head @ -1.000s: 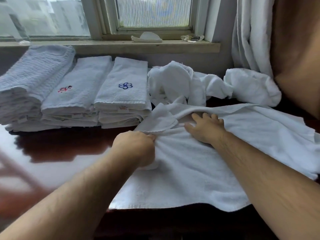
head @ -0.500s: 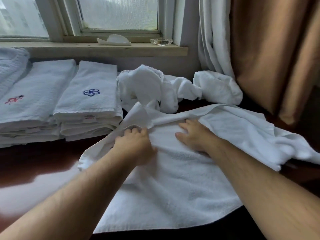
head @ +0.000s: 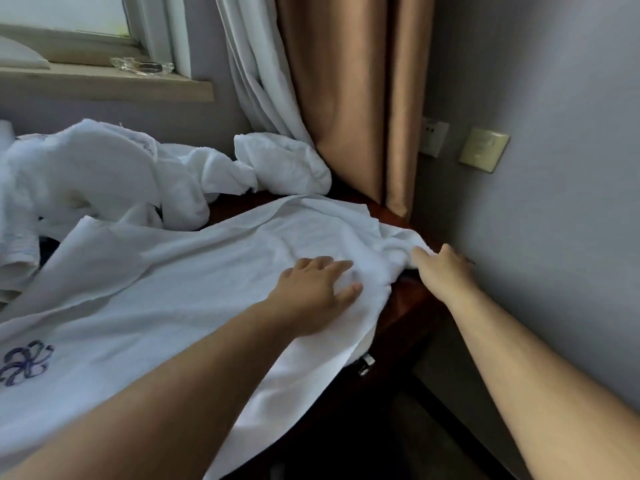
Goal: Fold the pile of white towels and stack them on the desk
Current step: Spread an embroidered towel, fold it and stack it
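The fingers point(head: 337, 268) of the left hand point(head: 315, 289) are spread out straight and laid flat on the big white towel point(head: 207, 271), in the middle of the frame. Nothing is gripped by them.

To the right, the bunched end of this towel is pinched between the thumb and fingers point(head: 420, 256) of the right hand point(head: 443, 268), close to the grey wall point(head: 554, 202).

The towel is spread over the dark desk point(head: 408, 306), and its near edge is hung over the front.

A heap of white towels point(head: 104, 174) is seen crumpled in the upper left of the frame, behind the spread one.

A blue flower mark point(head: 26, 362) is seen on white cloth at the lower left edge. It cannot be told which towel it is on.

A brown curtain point(head: 346, 98) is hung at the top middle.
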Demonstrator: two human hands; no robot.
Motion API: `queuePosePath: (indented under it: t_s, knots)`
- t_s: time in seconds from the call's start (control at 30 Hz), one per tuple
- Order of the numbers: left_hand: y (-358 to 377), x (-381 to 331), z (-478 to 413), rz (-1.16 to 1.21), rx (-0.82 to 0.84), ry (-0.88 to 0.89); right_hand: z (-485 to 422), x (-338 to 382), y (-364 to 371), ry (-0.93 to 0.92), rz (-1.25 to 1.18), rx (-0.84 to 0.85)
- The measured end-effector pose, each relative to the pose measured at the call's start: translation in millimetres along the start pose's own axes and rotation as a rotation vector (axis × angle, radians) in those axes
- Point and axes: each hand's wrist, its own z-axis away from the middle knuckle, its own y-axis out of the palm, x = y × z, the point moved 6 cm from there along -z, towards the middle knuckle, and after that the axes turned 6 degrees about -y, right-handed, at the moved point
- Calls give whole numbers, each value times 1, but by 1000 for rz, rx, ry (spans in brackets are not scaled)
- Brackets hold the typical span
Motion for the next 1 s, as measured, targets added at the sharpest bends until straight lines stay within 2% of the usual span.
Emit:
queuePosePath:
  t_s: [0.13, 0.3, 0.4, 0.5, 0.63, 0.7, 0.8, 0.87, 0.93, 1.0]
  knots:
    - [10, -2, -10, -69, -18, -27, -10, 5, 6, -117, -131, 93]
    - [10, 5, -8, -49, -73, -14, 1, 36, 9, -425, -580, 230]
    - [9, 6, -5, -11, -113, -11, 4, 48, 13, -529, -625, 175]
    - [10, 7, -4, -11, -114, -10, 1, 55, 18, -426, -781, 120]
    - [11, 11, -7, -31, -70, -37, -11, 50, 12, -24, -1325, 16]
    - [11, 10, -7, -31, -68, -31, -16, 40, -3, 142, -1235, -140]
    - [12, 9, -7, -54, -73, -11, -22, 22, -25, 193, -826, -367]
    - [12, 8, -7, -94, -77, 1, -22, 17, -30, 216, -593, -386]
    - [12, 8, -5, -129, -78, 5, -17, 21, -31, 163, -290, -405]
    - [13, 6, -3, -145, -73, 7, -9, 41, -34, -62, -80, -477]
